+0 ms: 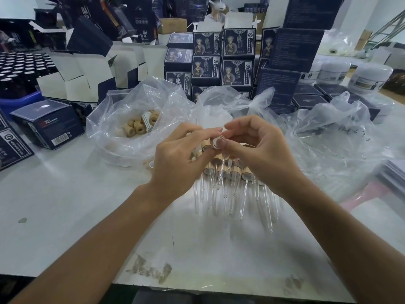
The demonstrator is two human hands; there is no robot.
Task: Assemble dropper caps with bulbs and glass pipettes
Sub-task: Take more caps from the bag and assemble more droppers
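Dropper cap (pixel 207 145), wood-toned, is held above the tabletop (pixel 65 205) by the left hand (pixel 177 159), fingers clamped on it, while a white bulb (pixel 217 143) is pinched by the right hand (pixel 258 150). Finished droppers (pixel 228 172) are piled beneath; loose caps (pixel 137 126) remain bagged, so work seems partly done. Box (pixel 206 43) lettering cannot be read.

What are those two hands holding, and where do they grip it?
The left hand grips a wooden cap around its side; the right hand pinches a white bulb at the cap's end.
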